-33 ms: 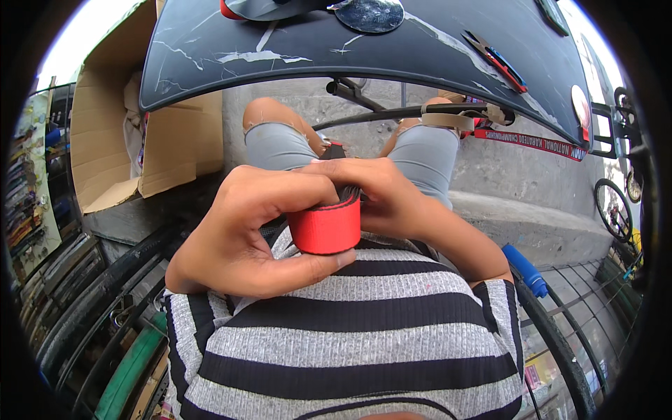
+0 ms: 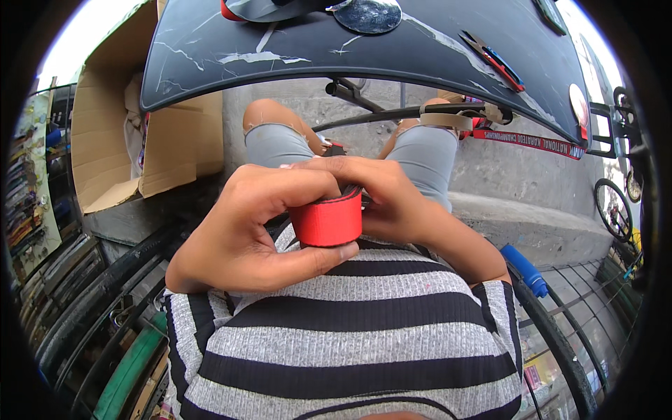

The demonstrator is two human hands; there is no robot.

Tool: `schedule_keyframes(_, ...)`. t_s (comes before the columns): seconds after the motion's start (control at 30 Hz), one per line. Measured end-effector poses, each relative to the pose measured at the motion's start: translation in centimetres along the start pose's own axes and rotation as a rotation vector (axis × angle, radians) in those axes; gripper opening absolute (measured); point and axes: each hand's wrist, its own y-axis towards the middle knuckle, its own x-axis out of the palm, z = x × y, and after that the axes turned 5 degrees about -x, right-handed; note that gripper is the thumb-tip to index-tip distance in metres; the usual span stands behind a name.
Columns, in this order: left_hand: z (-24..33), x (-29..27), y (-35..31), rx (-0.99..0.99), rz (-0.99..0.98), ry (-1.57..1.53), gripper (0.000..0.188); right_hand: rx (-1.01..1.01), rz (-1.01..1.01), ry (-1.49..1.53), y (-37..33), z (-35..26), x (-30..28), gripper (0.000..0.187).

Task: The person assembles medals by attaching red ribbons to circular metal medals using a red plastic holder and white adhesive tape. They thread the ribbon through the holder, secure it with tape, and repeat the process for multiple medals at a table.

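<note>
A dark marble-patterned table (image 2: 392,49) spans the top of the view, its near edge curving above the person's knees. On the table, toward its right end, lies a red and black tool (image 2: 493,59), and at its far edge a dark round disc (image 2: 367,14). To the left of the table stands an open cardboard box (image 2: 112,133), its flap hanging down beside the table's left corner. Under the table, a dark metal bar (image 2: 371,115) runs across between the knees, and a red printed ribbon (image 2: 532,140) trails off to the right beneath the table's edge. Well below the table's right end, a blue cylindrical handle (image 2: 525,269) lies beside the person's right elbow. Nothing lies between the camera and the hands; the hands themselves hide most of what they hold.

Below the table, in front of the striped shirt, both hands meet around a red roll of strap (image 2: 327,222). The left hand (image 2: 252,231) curls around the roll's left side, its thumb pressed along the bottom edge and its fingers (image 2: 308,183) bent over the top. The right hand (image 2: 388,199) closes on the roll from the right, its fingers folded over the top and touching those of the left, pinching the dark inner end of the strap. The red face of the roll shows between the two hands.
</note>
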Motion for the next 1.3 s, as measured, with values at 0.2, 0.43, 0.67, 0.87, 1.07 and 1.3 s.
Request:
schedule_keyframes(0.2, 0.2, 1.2, 0.2, -0.096, -0.084, 0.046, 0.029, -0.063, 0.129, -0.294, -1.5, -3.7, -1.7, 0.062)
schedule_keyframes(0.43, -0.6, 1.2, 0.7, -0.07, -0.203, 0.243, 0.038, -0.003, 0.094, -0.376, -3.2, -4.8, -2.3, 0.051)
schedule_keyframes(0.67, -2.1, 0.8, 0.6, -0.114, -0.353, 0.218, 0.041, 0.031, 0.082, -0.398, -4.0, -4.4, -1.8, 0.05)
schedule_keyframes(0.87, -7.1, 0.5, 2.9, -0.609, -0.7, -0.543, 0.045, 0.044, 0.009, -0.44, -4.5, -2.5, -1.3, 0.044)
schedule_keyframes(1.07, -10.2, 2.3, 3.5, -0.516, -0.701, -0.638, 0.04, 0.131, 0.04, -0.446, -5.4, -1.4, -2.7, 0.049)
schedule_keyframes(1.3, -15.4, 7.2, 5.0, -0.58, -0.242, -0.732, 0.039, 0.34, -0.047, -1.321, -7.0, 0.3, -8.1, 0.057)
